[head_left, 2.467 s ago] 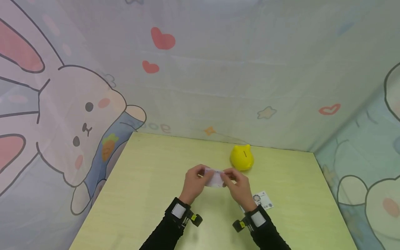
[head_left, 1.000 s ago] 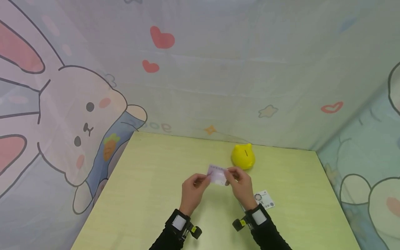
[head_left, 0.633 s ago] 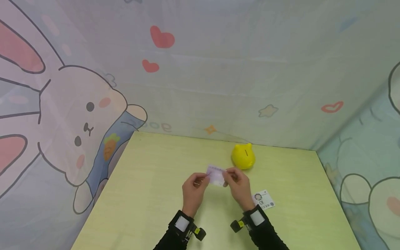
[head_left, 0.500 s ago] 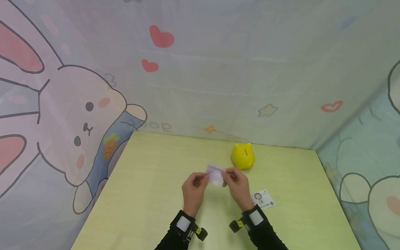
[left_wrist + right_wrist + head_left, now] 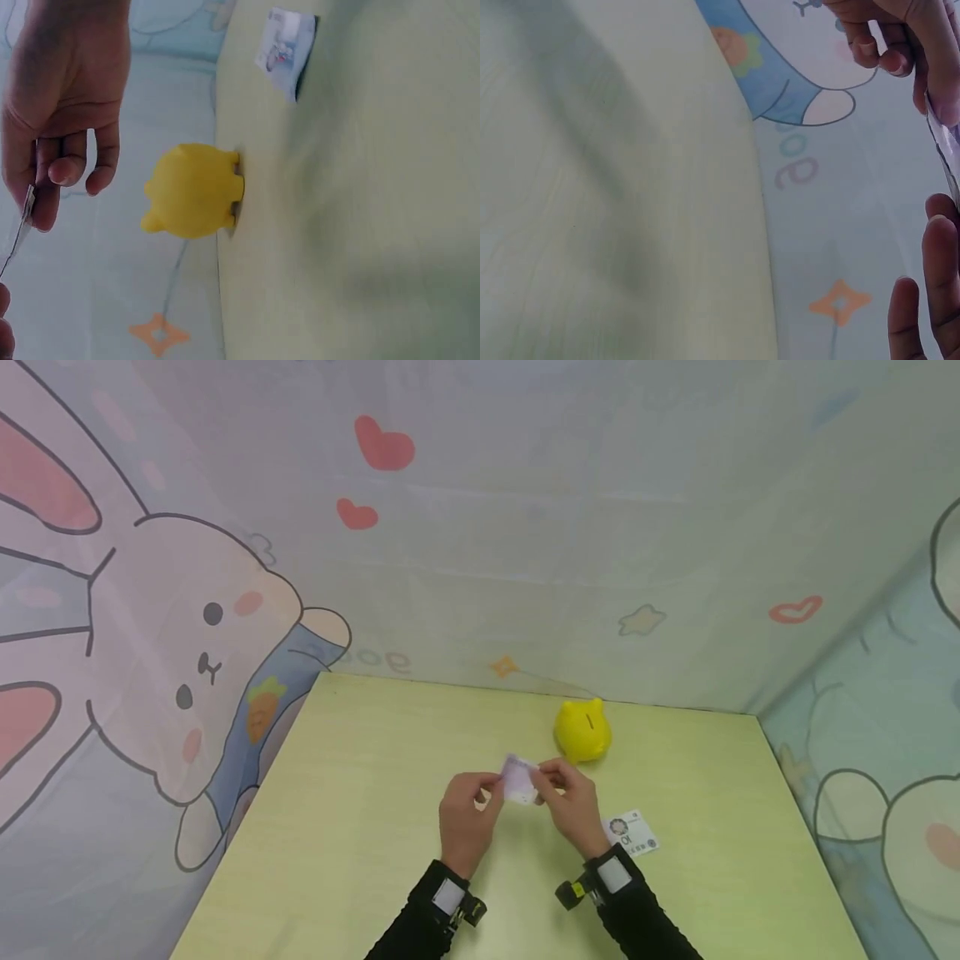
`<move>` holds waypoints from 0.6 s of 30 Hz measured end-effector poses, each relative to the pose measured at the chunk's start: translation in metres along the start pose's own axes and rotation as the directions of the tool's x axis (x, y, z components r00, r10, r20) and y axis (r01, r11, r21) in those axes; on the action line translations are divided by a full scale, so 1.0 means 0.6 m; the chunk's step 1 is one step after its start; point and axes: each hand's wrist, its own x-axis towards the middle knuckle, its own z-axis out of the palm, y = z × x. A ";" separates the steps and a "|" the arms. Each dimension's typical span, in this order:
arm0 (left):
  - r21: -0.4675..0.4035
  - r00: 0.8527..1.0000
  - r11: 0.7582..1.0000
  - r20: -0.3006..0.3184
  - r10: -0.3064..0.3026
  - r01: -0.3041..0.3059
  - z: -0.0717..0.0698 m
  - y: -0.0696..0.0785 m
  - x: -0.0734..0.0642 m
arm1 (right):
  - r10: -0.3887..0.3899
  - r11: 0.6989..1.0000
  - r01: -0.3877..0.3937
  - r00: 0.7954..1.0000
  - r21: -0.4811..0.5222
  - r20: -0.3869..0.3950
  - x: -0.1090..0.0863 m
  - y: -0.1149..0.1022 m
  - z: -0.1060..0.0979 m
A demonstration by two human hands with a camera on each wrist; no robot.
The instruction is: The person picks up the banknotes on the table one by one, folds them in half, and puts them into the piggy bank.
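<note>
Plainly held up between both hands, above the pale, faintly grained worktop (image 5: 360, 827): a small, purple-tinted paper note (image 5: 519, 781), thin, four-sided and slightly tilted, nearly edge-on as seen from both wrists. At its left edge, a pinch between thumb and fingertips of the left hand (image 5: 463, 822); at its right edge, a similar pinch by the right hand (image 5: 576, 810), with the thumb over the near face; on both, spare fingers loosely bent. Just beyond the right hand, standing near the back of the worktop, a smooth, rounded yellow piggy bank (image 5: 582, 732) with a narrow dark slot, pointed little ears and stubby feet. Beside the right wrist and partly covered by it, a white note (image 5: 632, 833) with round grey print, curling up along one edge in the left wrist view. Around the wrists, black bands (image 5: 431, 881); further down, dark, textured sleeves (image 5: 652, 927). Behind, lightly creased fabric (image 5: 480, 543) printed with red hearts (image 5: 384, 445) and a big, dark-outlined rabbit (image 5: 157, 627).
</note>
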 end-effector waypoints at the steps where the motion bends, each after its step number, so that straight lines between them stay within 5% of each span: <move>1: 0.054 0.997 0.996 0.004 0.074 -0.074 0.000 -0.001 0.002 | 0.005 1.000 -0.005 1.000 -0.003 -0.001 0.000 0.001 0.000; 4: 0.185 0.965 0.947 0.045 0.258 -0.262 -0.005 0.002 0.010 | 0.013 1.000 -0.013 1.000 -0.014 -0.009 0.001 0.005 0.003; 7: 0.273 0.923 0.881 0.100 0.373 -0.386 -0.011 0.006 0.016 | 0.014 1.000 -0.014 1.000 -0.027 -0.017 0.001 0.006 0.004; 14: 0.401 0.826 0.724 0.217 0.520 -0.561 -0.019 0.003 0.022 | -0.007 0.999 0.006 1.000 -0.042 -0.029 0.002 0.005 0.007; 18: 0.424 0.794 0.672 0.276 0.542 -0.607 -0.022 0.001 0.024 | -0.032 0.998 0.030 0.998 -0.053 -0.044 0.002 0.004 0.007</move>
